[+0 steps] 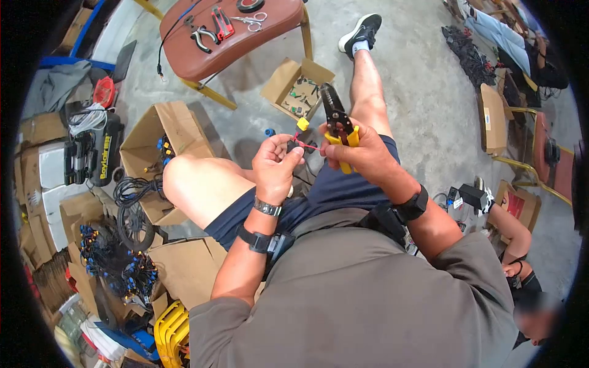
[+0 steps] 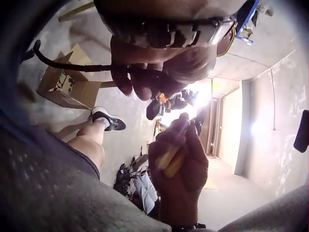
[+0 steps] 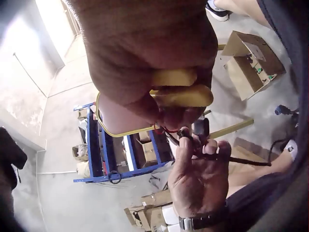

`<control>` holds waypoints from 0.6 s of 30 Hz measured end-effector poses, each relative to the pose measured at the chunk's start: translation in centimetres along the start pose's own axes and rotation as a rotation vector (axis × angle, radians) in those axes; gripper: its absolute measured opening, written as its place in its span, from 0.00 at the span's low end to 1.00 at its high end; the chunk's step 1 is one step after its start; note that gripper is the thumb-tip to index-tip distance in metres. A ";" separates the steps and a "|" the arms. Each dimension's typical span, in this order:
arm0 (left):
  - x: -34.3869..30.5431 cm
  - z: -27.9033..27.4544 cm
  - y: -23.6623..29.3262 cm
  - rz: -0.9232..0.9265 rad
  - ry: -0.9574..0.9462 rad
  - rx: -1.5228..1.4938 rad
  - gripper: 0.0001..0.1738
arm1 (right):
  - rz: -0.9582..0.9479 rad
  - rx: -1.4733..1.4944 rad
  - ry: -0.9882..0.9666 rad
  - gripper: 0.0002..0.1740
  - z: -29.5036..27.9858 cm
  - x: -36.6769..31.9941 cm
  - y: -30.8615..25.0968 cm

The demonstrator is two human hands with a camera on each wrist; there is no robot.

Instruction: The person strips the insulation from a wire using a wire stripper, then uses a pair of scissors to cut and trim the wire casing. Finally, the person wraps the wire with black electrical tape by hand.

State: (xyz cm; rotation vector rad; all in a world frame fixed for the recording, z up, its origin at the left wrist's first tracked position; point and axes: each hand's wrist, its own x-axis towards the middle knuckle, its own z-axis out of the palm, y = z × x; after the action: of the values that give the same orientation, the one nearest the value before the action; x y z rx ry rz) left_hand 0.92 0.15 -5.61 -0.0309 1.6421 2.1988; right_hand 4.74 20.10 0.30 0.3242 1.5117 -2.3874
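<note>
My left hand (image 1: pixel 276 164) pinches a dark cable end with thin red wires (image 1: pixel 311 147), and a yellow connector (image 1: pixel 302 124) stands just above its fingers. To its right, my right hand (image 1: pixel 362 150) grips a wire stripper (image 1: pixel 335 110) with yellow handles, its dark head pointing up; the fingertips also meet the red wire. In the right wrist view the yellow handles (image 3: pixel 182 95) lie under the right palm, and a black cable (image 3: pixel 246 161) runs from the left fingers. The left wrist view shows the right hand (image 2: pixel 178 169) around the handles.
A brown chair seat (image 1: pixel 236 46) holds pliers, a red tool, scissors and tape. An open carton (image 1: pixel 285 92) with small parts stands on the floor beyond the hands. Cartons with cables (image 1: pixel 178 132) stand at the left. Another person's arm (image 1: pixel 512 227) is at the right.
</note>
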 end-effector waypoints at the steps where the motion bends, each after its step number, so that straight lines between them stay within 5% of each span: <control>1: 0.1 0.0 0.0 0.016 -0.004 0.001 0.16 | 0.009 0.007 -0.009 0.18 0.2 -0.1 0.0; 11: 0.8 0.8 0.7 0.084 0.068 0.224 0.16 | 0.043 -0.024 -0.028 0.17 1.5 -1.0 -0.5; 18: 0.5 1.0 1.5 0.006 -0.106 0.084 0.21 | -0.031 0.020 0.005 0.17 0.8 -1.0 -0.5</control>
State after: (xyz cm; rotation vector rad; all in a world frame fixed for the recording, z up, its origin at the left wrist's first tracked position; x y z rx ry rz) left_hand 0.16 0.85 -4.04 0.1114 1.6762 2.0954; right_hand 5.47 19.70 1.46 0.3137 1.5063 -2.4285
